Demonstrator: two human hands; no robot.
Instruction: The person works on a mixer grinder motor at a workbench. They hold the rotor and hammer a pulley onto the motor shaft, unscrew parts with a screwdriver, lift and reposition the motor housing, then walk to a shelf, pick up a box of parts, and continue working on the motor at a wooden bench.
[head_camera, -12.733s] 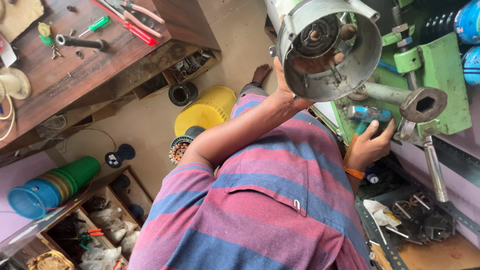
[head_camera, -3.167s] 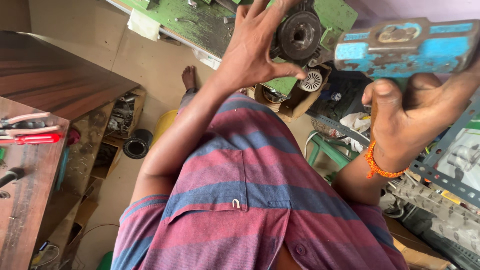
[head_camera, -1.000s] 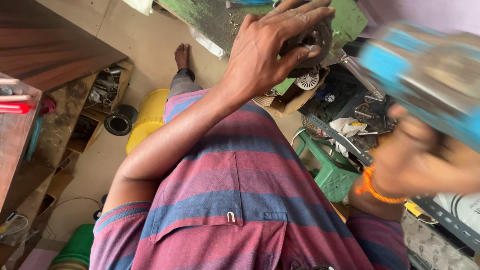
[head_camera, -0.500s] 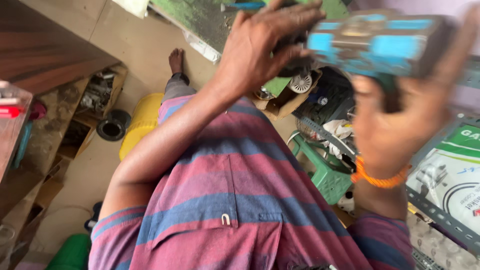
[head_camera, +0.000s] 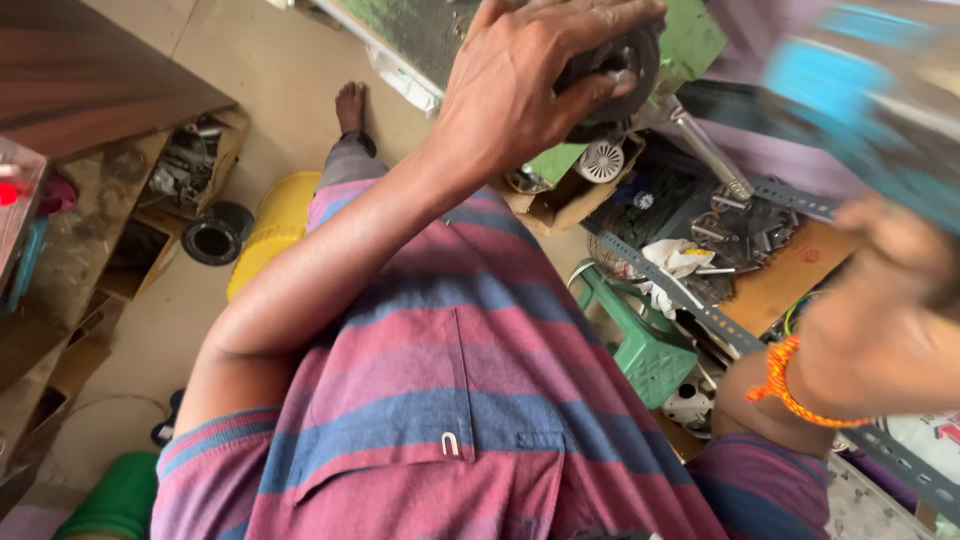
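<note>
Left hand: the left hand is raised with the arm stretched out; its fingers are curled over a dark round metal part, gripping it from above
Round part: sits under the left palm, against the green machine body just beyond the fingertips
Right hand: the right hand is badly blurred; it is closed around the handle of a blue power tool, which stands above the fist; an orange beaded band circles the wrist
Between the hands: a steel rod slants down from the round part toward a heap of metal pieces
Below the left hand: a small white fan wheel in a cardboard box
Below the right hand: a green plastic stool
Left of the left arm: a yellow drum and a black ring on the floor
</note>
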